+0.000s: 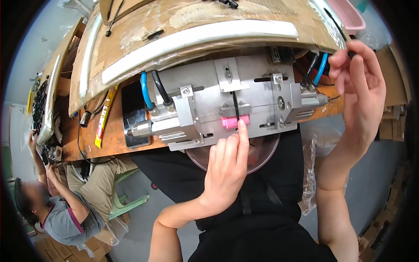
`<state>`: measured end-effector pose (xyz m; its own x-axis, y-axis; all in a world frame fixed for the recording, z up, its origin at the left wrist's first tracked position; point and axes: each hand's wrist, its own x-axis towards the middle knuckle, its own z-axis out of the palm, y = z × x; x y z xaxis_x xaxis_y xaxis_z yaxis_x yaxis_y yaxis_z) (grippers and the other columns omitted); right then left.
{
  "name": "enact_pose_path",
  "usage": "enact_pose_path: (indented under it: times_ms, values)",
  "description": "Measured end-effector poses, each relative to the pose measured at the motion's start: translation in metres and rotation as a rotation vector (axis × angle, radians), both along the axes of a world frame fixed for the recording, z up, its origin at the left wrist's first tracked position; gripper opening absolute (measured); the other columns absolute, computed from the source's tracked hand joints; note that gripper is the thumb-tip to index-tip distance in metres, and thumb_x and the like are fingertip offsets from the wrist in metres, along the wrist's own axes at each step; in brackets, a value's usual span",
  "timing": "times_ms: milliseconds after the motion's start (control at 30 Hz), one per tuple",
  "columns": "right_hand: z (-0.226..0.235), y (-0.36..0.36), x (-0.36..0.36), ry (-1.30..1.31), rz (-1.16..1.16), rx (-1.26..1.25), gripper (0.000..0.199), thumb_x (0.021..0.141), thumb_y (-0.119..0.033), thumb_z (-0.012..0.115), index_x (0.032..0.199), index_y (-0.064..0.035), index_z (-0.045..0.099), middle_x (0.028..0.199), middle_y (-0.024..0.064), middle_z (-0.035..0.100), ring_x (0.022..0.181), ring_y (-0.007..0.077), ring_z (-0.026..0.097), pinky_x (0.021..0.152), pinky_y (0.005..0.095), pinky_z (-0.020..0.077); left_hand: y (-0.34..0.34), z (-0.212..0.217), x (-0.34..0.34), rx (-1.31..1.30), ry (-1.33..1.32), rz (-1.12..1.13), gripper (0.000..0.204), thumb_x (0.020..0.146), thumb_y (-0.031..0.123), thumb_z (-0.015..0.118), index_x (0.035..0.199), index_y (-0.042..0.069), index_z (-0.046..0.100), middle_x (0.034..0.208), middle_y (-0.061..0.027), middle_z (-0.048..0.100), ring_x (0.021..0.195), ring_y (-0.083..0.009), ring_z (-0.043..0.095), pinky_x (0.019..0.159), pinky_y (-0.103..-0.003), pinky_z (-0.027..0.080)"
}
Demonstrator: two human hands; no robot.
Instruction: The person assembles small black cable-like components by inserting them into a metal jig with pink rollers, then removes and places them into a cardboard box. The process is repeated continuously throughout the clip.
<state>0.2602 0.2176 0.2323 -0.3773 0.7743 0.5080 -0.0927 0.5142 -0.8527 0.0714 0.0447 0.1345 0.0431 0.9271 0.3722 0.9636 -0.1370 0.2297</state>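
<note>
On the silver metal fixture (pixel 258 98), touching a thin black strip (pixel 236 105) across a small pink block (pixel 229 122) with the left grip (pixel 227 168), pointing and apparently grasping nothing; far right, seemingly pinching a second black strip (pixel 334 23) in the right grip (pixel 361 83). Probably positioning; next, likely requiring careful alignment.

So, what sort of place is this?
Probably a small workshop or assembly room: there's a metal fixture with blue hoses on a wooden bench, another person seated nearby, and cardboard boxes.
</note>
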Motion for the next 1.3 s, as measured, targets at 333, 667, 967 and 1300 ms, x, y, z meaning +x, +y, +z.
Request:
enact_pose_path:
  times_ms: [333, 667, 967, 1300]
  values:
    - [-0.038, -0.075, -0.031, -0.101, -0.245, 0.063, 0.033, 0.081, 0.012, 0.066, 0.113, 0.0063, 0.059, 0.093, 0.0134, 0.067, 0.075, 0.0120, 0.063, 0.066, 0.0239, 0.0526, -0.003, 0.000, -0.003, -0.066, -0.015, -0.005, 0.067, 0.075, 0.000, 0.060, 0.139, -0.010, 0.041, 0.098, -0.0087, 0.050, 0.087, -0.0204, 0.054, 0.080, -0.030, 0.047]
    - [-0.109, -0.113, -0.053, -0.544, 0.007, 0.345, 0.064, 0.075, 0.002, 0.074, 0.134, 0.0068, 0.050, 0.067, 0.0063, 0.056, 0.058, 0.0174, 0.057, 0.052, 0.0324, 0.0469, -0.025, 0.019, -0.009, 0.090, -0.333, 0.078, 0.075, 0.065, -0.017, 0.071, 0.136, -0.003, 0.051, 0.110, -0.0127, 0.057, 0.094, -0.0257, 0.054, 0.080, -0.034, 0.047]
    - [-0.095, -0.108, -0.066, -0.567, -0.016, 0.331, 0.066, 0.076, -0.004, 0.075, 0.136, 0.0035, 0.050, 0.071, 0.0067, 0.058, 0.059, 0.0184, 0.058, 0.052, 0.0321, 0.0469, -0.007, 0.052, -0.057, 0.172, -0.245, 0.116, 0.072, 0.067, -0.012, 0.073, 0.135, 0.004, 0.056, 0.103, -0.0123, 0.059, 0.094, -0.0245, 0.057, 0.083, -0.033, 0.049]
    - [-0.016, -0.045, -0.049, -0.480, -0.301, 0.379, 0.050, 0.074, -0.002, 0.079, 0.122, -0.0024, 0.065, 0.082, 0.0091, 0.067, 0.056, 0.0153, 0.056, 0.052, 0.0283, 0.0467, 0.164, 0.097, -0.264, 0.081, 0.123, 0.442, 0.020, 0.088, 0.010, 0.064, 0.102, -0.005, 0.060, 0.102, -0.0264, 0.063, 0.098, -0.0415, 0.060, 0.086, -0.045, 0.048]
